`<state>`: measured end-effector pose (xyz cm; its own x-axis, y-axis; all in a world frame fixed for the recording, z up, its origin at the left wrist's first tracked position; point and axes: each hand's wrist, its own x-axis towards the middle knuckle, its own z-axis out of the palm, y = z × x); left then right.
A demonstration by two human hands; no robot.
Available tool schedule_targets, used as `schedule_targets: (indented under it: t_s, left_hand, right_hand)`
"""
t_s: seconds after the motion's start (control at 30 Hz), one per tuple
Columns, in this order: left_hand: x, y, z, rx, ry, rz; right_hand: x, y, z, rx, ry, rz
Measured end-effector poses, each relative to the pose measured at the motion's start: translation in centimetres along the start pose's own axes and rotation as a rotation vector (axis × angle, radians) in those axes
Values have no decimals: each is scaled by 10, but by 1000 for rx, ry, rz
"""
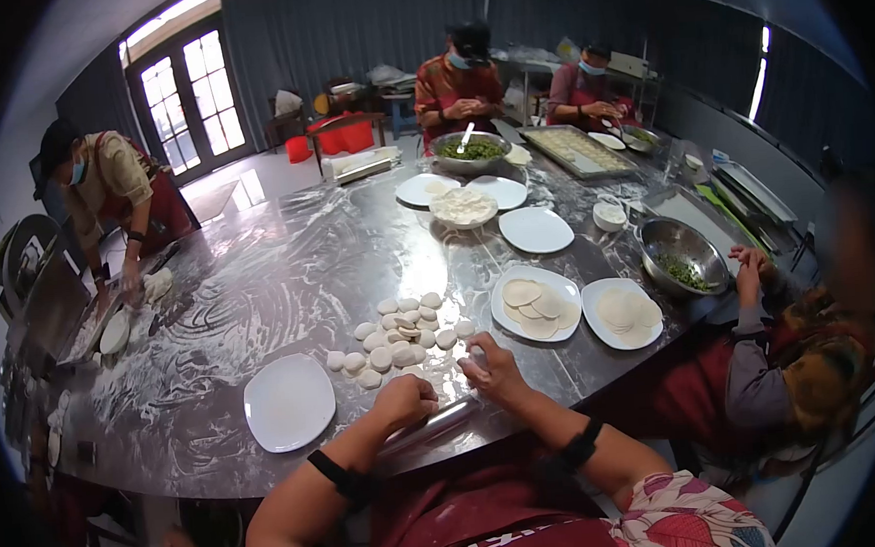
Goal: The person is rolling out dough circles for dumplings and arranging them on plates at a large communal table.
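My left hand (pixel 406 400) is closed, its fingers curled downward close to the table's front edge; what they hold, if anything, is hidden. My right hand (pixel 494 370) is raised slightly to its right, with thumb and fingers apart and nothing visible between them. Just beyond both hands lies a cluster of small, floured dough discs (pixel 400 354). A bare white plate (pixel 289 403) sits left of my left hand. Beyond my right hand, one plate holds thin round wrappers (pixel 538 307), and a second plate beside it holds more wrappers (pixel 628 310).
Farther back on the floured metal table (pixel 220 317) are a flour bowl (pixel 464 208), white plates (pixel 536 230) and a bowl of green filling (pixel 470 152). A metal bowl (pixel 683 256) stands at right. Several people work around the table, one seated close on the right (pixel 803 351).
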<state>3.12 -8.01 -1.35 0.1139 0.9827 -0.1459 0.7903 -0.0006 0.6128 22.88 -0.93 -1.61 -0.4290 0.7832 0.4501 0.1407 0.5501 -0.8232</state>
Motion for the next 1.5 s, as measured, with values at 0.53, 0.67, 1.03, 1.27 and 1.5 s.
schedule_targets:
  t_s: [0.53, 0.67, 1.03, 1.27, 1.5]
  left_hand:
    - [-9, -16, -1, -29, -27, 41]
    - [-5, 8, -2, 141, 1, -14]
    - [-16, -2, 3, -21, 78, 40]
    - [1, -19, 17, 40, 102, 33]
    - [5, -17, 17, 101, 116, -52]
  right_hand:
    - [-37, -9, -15, -136, 24, -32]
    - [9, 1, 4, -169, 53, -133]
    - [-1, 1, 1, -193, 63, -155]
    - [-23, 12, -3, -253, 98, -243]
    - [13, 40, 4, -412, 11, -401]
